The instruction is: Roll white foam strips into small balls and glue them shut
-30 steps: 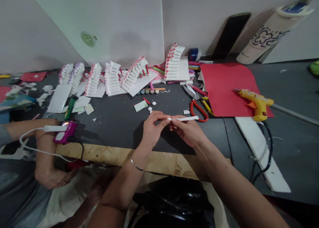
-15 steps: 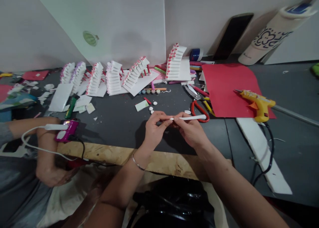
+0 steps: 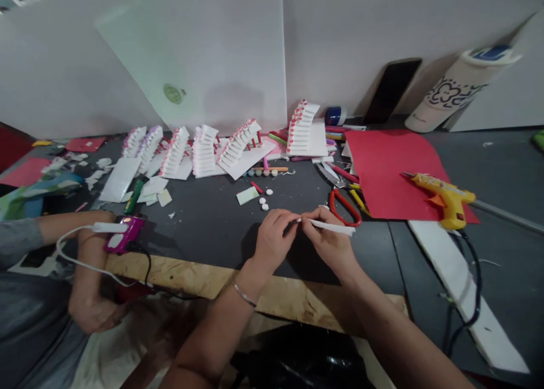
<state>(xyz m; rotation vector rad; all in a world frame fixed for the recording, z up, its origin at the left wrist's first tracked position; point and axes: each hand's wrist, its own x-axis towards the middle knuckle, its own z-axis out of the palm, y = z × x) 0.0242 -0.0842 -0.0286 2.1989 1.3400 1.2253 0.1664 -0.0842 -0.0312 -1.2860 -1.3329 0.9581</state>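
My left hand point(image 3: 272, 239) and my right hand point(image 3: 330, 244) meet fingertip to fingertip above the dark table. Between their thumbs and forefingers they pinch the small end of a narrow white strip point(image 3: 335, 227), which looks like paper. That end looks rolled up, though the fingers partly cover it. The strip's free length runs out to the right across my right hand. Just beyond my left hand lie several small white discs point(image 3: 263, 201), a pale green card point(image 3: 247, 195) and a short red stick point(image 3: 256, 187). Red-handled pliers point(image 3: 345, 207) rest beyond my right hand.
Several small white stair models point(image 3: 204, 151) line the wall. To the right, a yellow glue gun point(image 3: 444, 196) lies on red sheet point(image 3: 382, 173), near a white bottle point(image 3: 454, 91) and a phone point(image 3: 393, 88). Another person's arm point(image 3: 91, 270) is at left, by a purple power socket point(image 3: 125, 234).
The view has tilted up, so everything sits lower in the picture. The strip's free end now slopes downward to the right; both hands still pinch the small end.
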